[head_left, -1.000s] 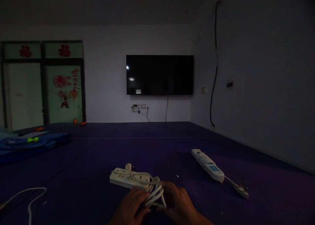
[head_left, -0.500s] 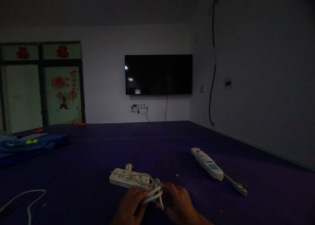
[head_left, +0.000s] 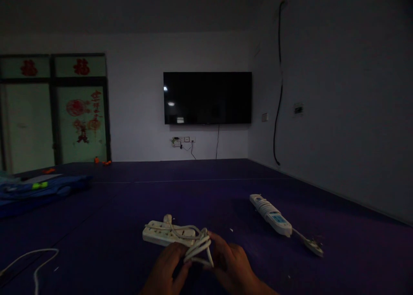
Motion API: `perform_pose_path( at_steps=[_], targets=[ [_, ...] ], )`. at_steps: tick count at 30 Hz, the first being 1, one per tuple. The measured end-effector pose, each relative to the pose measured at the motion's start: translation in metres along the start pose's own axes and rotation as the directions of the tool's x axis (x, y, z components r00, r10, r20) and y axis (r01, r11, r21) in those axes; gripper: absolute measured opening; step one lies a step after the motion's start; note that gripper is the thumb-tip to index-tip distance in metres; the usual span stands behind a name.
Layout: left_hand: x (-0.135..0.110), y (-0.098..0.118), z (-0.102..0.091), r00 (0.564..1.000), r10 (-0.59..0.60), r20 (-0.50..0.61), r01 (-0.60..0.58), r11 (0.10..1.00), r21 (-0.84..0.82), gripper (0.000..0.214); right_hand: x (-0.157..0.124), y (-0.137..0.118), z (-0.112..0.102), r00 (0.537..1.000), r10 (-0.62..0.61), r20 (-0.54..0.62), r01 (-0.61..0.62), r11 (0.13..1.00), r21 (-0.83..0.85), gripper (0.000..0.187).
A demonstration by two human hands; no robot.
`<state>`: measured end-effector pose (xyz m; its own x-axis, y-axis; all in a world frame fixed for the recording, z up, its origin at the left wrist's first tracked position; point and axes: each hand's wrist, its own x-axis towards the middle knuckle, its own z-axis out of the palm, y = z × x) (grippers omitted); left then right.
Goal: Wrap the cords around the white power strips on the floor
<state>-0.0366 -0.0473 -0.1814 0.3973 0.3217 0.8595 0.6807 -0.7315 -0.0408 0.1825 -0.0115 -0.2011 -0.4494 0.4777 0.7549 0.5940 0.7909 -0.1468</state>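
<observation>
A white power strip [head_left: 158, 235] lies on the dark purple surface in front of me, its plug [head_left: 167, 219] resting at its far edge. Its white cord [head_left: 200, 245] is bunched in loops at the strip's right end. My left hand [head_left: 167, 267] grips the loops from the left, thumb and fingers closed on them. From the right, my right hand [head_left: 230, 260] has its fingers curled round the same bundle; its fingertips are partly hidden behind the cord.
Another white power strip [head_left: 274, 217], wrapped in its own cord, lies to the right. A loose white cable [head_left: 35, 256] is at the lower left. Folded blue cloth [head_left: 64, 185] lies at the left. A television [head_left: 208, 98] hangs on the far wall.
The cord loops have shifted slightly up and left in my hands, and look a little more spread. My right fingers have moved a little up and left. The power strip stays in place.
</observation>
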Motion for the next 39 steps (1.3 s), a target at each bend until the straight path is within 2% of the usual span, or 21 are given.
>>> perform_pose_path(
  at_steps=[4, 11, 18, 25, 29, 33, 39],
  targets=[
    [-0.001, 0.0, 0.004, 0.995, -0.052, -0.081, 0.054, 0.998, 0.015, 0.018, -0.002, -0.001, 0.0, 0.998, -0.045, -0.035, 0.044, 0.999, -0.015, 0.071],
    [0.007, 0.007, 0.001, 0.991, -0.108, -0.077, 0.098, 0.988, -0.12, 0.014, -0.001, -0.005, -0.004, 0.999, 0.047, 0.018, -0.047, 0.999, -0.009, 0.076],
    [0.002, 0.004, 0.005, 0.99, -0.13, -0.053, 0.122, 0.984, -0.128, 0.015, 0.001, -0.005, -0.005, 0.996, 0.067, 0.066, -0.07, 0.997, 0.037, 0.072],
    [0.001, 0.003, 0.005, 0.978, -0.175, -0.111, 0.164, 0.981, -0.103, 0.018, -0.001, -0.003, -0.001, 0.999, -0.003, 0.038, 0.001, 0.999, 0.04, 0.071],
    [0.001, 0.001, 0.005, 0.985, -0.141, -0.103, 0.133, 0.988, -0.084, 0.017, 0.001, -0.008, -0.005, 1.0, -0.021, 0.006, 0.021, 1.0, 0.01, 0.066],
    [0.002, -0.002, 0.002, 0.993, -0.034, -0.116, 0.032, 0.999, -0.023, 0.011, 0.003, -0.014, -0.011, 1.0, -0.03, 0.002, 0.03, 0.999, -0.014, 0.061],
    [0.004, -0.002, -0.001, 0.994, 0.034, -0.105, -0.028, 0.998, 0.054, 0.02, 0.005, -0.018, -0.012, 0.997, -0.047, -0.066, 0.04, 0.994, -0.103, 0.051]
  ],
)
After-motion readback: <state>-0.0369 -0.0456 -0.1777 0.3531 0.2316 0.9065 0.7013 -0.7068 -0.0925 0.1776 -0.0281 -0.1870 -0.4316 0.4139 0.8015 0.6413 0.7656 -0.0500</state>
